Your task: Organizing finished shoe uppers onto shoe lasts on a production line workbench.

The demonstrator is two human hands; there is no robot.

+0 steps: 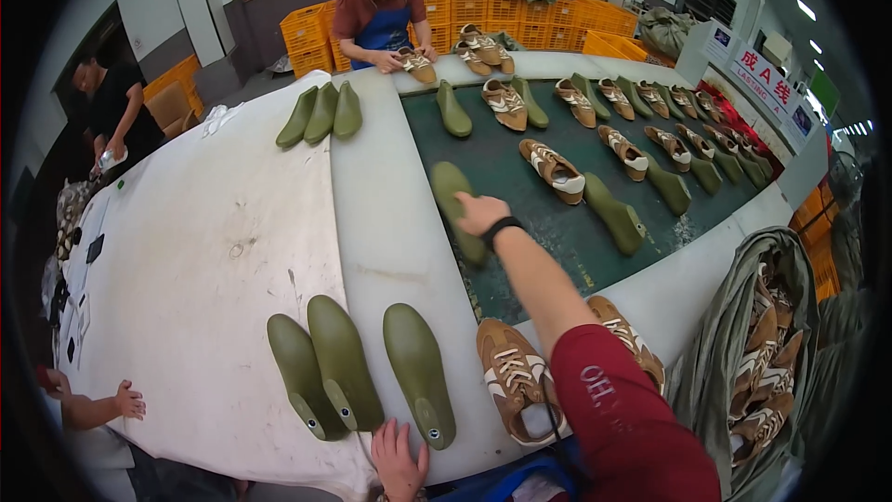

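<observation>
My right hand [485, 215] reaches forward over the green belt, its fingers closed on an olive-green shoe last [448, 181] near the belt's left edge. The last is slightly smeared by motion. At the table's near edge my left hand [400, 461] rests with fingers apart, holding nothing. Its fingertips lie close to the heel ends of two lasts, a middle one [342, 358] and a right one [418, 372]; another last [302, 376] leans beside them. To the right stand a brown and white sneaker [516, 376] and a second sneaker [624, 335], partly hidden by my arm.
Sneakers paired with green lasts stand in rows along the belt [502, 153]. Three lasts [320, 113] stand at the far left. A sack [715, 353] of sneakers is at my right. A person [386, 14] across the table handles a sneaker; another person's hand [128, 400] is at lower left.
</observation>
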